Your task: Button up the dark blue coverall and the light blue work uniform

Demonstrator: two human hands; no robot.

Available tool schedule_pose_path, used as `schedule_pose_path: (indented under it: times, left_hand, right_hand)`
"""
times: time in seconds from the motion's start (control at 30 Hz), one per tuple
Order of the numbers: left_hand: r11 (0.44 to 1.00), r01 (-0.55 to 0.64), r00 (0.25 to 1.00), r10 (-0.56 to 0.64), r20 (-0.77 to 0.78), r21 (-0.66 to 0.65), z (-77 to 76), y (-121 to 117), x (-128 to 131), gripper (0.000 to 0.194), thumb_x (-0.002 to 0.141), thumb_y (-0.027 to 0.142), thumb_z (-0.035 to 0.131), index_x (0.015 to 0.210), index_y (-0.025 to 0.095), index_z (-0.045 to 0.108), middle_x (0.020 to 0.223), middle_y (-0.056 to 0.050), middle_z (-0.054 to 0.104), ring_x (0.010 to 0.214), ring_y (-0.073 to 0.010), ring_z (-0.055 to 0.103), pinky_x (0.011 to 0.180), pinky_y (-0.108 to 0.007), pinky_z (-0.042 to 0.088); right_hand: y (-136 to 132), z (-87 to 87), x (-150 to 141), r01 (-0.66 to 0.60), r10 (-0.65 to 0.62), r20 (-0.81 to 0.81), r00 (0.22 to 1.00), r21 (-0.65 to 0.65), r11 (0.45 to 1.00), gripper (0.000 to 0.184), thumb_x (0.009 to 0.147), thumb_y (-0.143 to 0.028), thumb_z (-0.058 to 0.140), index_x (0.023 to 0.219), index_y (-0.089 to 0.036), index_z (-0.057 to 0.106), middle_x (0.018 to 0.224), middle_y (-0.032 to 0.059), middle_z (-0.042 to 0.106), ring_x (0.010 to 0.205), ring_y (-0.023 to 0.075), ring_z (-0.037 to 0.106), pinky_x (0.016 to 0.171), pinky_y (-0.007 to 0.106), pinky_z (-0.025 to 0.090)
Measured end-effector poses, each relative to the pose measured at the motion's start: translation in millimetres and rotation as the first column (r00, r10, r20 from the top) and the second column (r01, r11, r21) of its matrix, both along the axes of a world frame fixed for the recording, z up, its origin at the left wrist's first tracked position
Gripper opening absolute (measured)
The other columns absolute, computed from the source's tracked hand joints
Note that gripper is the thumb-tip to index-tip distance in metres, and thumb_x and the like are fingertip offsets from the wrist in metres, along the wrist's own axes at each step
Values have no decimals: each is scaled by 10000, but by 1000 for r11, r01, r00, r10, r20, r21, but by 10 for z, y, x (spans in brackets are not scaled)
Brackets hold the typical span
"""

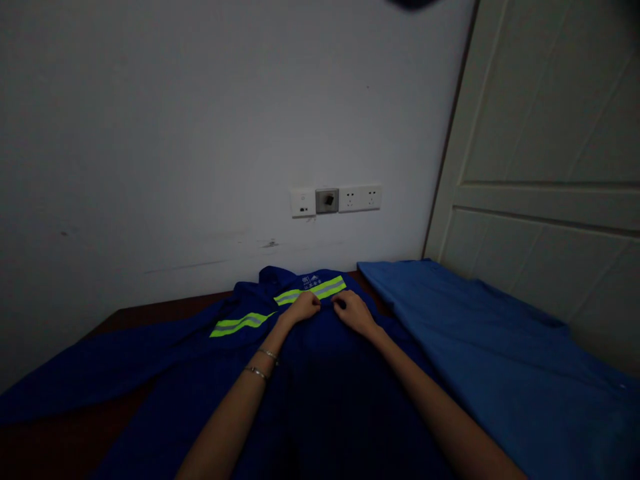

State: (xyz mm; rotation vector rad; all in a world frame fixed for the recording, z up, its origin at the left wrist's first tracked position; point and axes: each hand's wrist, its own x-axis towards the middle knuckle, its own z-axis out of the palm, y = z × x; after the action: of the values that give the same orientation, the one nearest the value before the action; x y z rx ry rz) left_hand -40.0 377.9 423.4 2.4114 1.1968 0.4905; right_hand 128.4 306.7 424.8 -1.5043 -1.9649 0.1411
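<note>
A dark blue work jacket (pixel 310 393) with yellow-green reflective stripes lies spread flat on a dark brown table (pixel 150 313), its collar toward the wall. My left hand (pixel 301 308) rests near the collar with its fingers curled and pinched on the jacket's fabric just below the striped band. My right hand (pixel 351 311) lies a few centimetres to its right, fingers also bent and pinching the same stretch of cloth. Two thin bracelets sit on my left wrist. One sleeve of the jacket stretches out to the far left.
A lighter blue garment (pixel 490 340) lies flat at the right, partly beside the jacket. A white wall stands right behind the table with a row of sockets and a switch (pixel 336 199). A white panelled door (pixel 550 167) fills the right side.
</note>
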Motion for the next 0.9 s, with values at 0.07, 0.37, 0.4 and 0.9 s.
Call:
schedule_pose_path:
  times: [0.07, 0.37, 0.4, 0.9]
  left_hand:
    - [998, -44, 998, 46, 51, -36, -6, 74, -19, 204, 652, 184, 478, 604, 101, 658, 496, 15, 535, 517, -111, 463, 531, -202, 351]
    - [966, -150, 904, 220, 366, -210, -76, 278, -81, 272, 676, 310, 511, 689, 90, 672, 588, 8, 571, 561, -109, 474, 536, -203, 350]
    - [964, -150, 896, 226, 382, -219, -91, 283, -76, 271, 674, 311, 519, 697, 91, 675, 599, 4, 580, 574, -113, 483, 543, -205, 356]
    - [975, 9, 975, 41, 217, -223, -11, 209, -206, 323, 632, 363, 594, 786, 100, 701, 662, -10, 626, 605, -126, 514, 552, -207, 365]
  right_hand:
    - [-19, 54, -39, -30, 30, -12, 999, 1, 1000, 204, 774, -174, 469, 901, -178, 629, 944, 52, 643, 905, 159, 557, 793, 240, 397]
    - [-86, 49, -245, -85, 107, 338, 935, -81, 993, 220, 849, -213, 405, 973, -192, 585, 992, 67, 602, 847, 168, 586, 689, 238, 407]
    - [-73, 39, -248, -69, 94, 377, 922, -81, 994, 225, 858, -216, 394, 978, -188, 583, 1000, 75, 597, 849, 172, 587, 688, 242, 411]
    - [83, -25, -272, -51, 88, 588, 804, -79, 996, 281, 900, -212, 317, 969, -153, 583, 1002, 110, 589, 933, 192, 549, 687, 240, 431]
